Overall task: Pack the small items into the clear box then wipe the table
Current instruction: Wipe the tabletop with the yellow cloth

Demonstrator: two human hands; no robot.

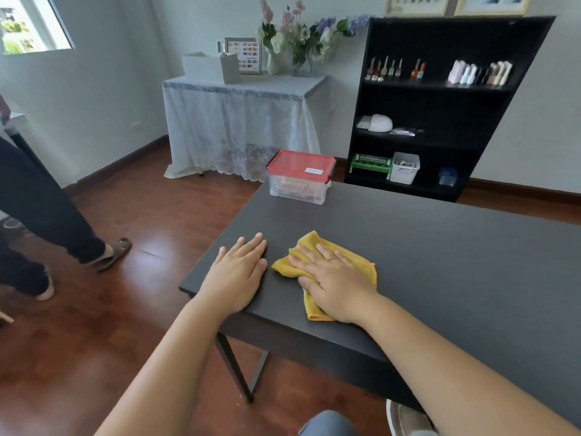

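Pressing flat on a crumpled yellow cloth (327,262), the right hand (333,283) lies palm down near the front left corner of the dark table (440,247). Its fingers (323,253) are spread slightly apart and stretched out over the cloth, not curled around it; the cloth shows beyond the fingertips, to the right of the hand and under the wrist toward the table's near edge. The left hand (240,273) rests palm down on the bare table just beside the cloth, close to the table's left edge, with its fingers straight and held close together, gripping nothing. The two hands are near each other but do not touch.

At the far left corner of the table stands the clear box (298,180), well apart from both hands. Its red lid (300,163) is on, with a white label on top, and small items can be made out dimly through the wall, too blurred to name.

Beyond the table a black shelf unit (446,102) stands against the wall, holding small bottles, a white dome-shaped device, a green rack and a white bin. A side table under a lace cloth (239,121) carries vases of flowers (301,33). On the wooden floor at the left, another person's legs (41,209) are visible.
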